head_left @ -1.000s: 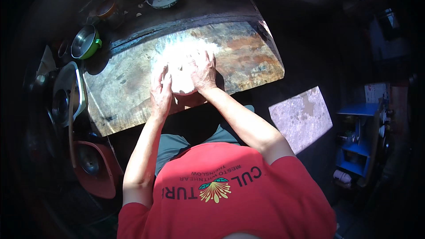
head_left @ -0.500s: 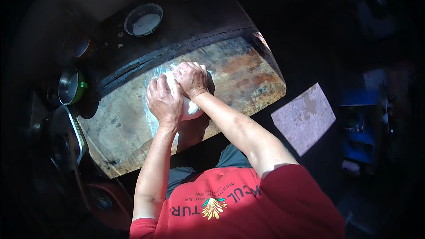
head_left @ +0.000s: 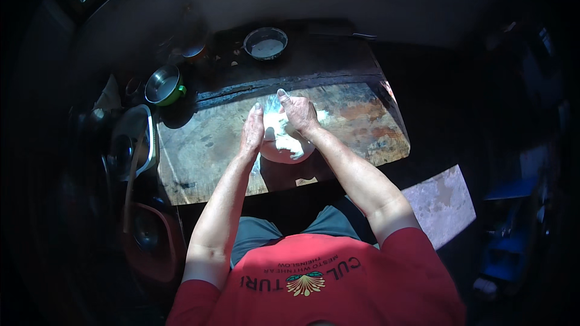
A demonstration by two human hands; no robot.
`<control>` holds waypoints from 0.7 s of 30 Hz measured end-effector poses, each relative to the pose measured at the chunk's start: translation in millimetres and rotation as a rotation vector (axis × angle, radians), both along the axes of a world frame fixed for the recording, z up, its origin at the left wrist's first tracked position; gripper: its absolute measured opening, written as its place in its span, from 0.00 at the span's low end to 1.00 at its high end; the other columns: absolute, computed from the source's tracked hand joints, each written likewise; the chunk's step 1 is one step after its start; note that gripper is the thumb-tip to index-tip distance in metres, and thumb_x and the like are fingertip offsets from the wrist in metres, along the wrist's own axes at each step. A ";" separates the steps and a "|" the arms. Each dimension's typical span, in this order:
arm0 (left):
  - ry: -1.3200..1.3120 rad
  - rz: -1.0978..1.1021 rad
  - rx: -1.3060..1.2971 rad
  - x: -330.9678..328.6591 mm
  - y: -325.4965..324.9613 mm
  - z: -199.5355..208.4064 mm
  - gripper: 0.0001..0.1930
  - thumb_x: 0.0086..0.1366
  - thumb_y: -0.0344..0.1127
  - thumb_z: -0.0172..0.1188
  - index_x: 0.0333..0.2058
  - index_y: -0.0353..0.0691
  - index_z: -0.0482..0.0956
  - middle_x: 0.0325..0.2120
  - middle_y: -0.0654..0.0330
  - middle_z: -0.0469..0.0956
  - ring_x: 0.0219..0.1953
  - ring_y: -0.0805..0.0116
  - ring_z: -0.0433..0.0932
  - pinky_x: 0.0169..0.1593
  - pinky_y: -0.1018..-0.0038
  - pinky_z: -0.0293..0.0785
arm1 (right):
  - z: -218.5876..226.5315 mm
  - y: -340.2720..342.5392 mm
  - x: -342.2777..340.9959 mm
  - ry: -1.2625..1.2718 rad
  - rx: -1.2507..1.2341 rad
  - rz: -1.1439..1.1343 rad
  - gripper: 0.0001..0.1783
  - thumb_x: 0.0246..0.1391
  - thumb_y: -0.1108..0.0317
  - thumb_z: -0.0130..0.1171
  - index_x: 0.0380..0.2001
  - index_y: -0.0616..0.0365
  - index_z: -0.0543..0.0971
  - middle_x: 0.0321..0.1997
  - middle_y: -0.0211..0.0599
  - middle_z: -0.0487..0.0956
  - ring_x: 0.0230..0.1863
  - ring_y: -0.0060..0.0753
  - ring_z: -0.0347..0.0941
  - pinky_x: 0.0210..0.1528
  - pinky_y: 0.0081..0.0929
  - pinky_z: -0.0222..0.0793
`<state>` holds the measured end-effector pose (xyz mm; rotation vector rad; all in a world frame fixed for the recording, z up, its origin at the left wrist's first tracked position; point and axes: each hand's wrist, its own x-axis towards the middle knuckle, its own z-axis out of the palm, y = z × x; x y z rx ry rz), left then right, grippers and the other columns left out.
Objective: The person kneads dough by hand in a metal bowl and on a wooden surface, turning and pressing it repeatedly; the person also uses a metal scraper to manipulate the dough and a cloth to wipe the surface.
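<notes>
A pale, rounded mass of dough (head_left: 287, 149) lies on the worn wooden board (head_left: 356, 139), its top brightly sunlit and its near side in shadow. My left hand (head_left: 252, 130) is along its left side, palm turned inward and thumb up. Against its far right side is my right hand (head_left: 300, 115), thumb also raised. Between them the two hands cup the dough; most of their fingers are hidden. White flour is smeared on the board around it.
A dark bowl (head_left: 266, 57) with whitish contents stands at the back. Left of the board are a green-sided metal pot (head_left: 163, 86), a white-rimmed tray (head_left: 151, 139) with a long stick (head_left: 130, 190) across it, and a red basin (head_left: 172, 229).
Both hands have gone from pressing on top of the dough to its sides, thumbs now up. More of the dough shows. The whole view has shifted, and windows now appear at the top.
</notes>
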<state>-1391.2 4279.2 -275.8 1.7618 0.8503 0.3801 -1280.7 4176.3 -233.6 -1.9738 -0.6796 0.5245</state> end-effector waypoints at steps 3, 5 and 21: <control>0.183 -0.183 0.029 -57.1 -24.7 24.8 0.29 0.67 0.58 0.35 0.48 0.38 0.71 0.44 0.45 0.74 0.48 0.47 0.72 0.50 0.61 0.66 | 13.5 -13.3 -67.3 -0.162 -0.008 -0.093 0.26 0.51 0.46 0.54 0.15 0.59 0.74 0.16 0.42 0.73 0.24 0.47 0.72 0.30 0.39 0.65; 0.009 -0.120 0.444 -81.0 -63.6 13.8 0.21 0.65 0.47 0.46 0.49 0.38 0.70 0.44 0.48 0.73 0.47 0.47 0.71 0.50 0.61 0.66 | -15.9 -31.9 -86.0 -0.668 0.164 -0.038 0.12 0.45 0.57 0.59 0.22 0.53 0.75 0.25 0.35 0.74 0.35 0.42 0.72 0.45 0.38 0.63; 0.093 0.085 0.703 34.4 -47.5 3.2 0.17 0.51 0.42 0.56 0.40 0.42 0.77 0.38 0.53 0.75 0.42 0.57 0.73 0.45 0.62 0.66 | -104.6 -6.1 30.0 -0.704 -0.040 -0.161 0.12 0.52 0.57 0.51 0.32 0.51 0.77 0.31 0.37 0.78 0.36 0.43 0.72 0.41 0.37 0.63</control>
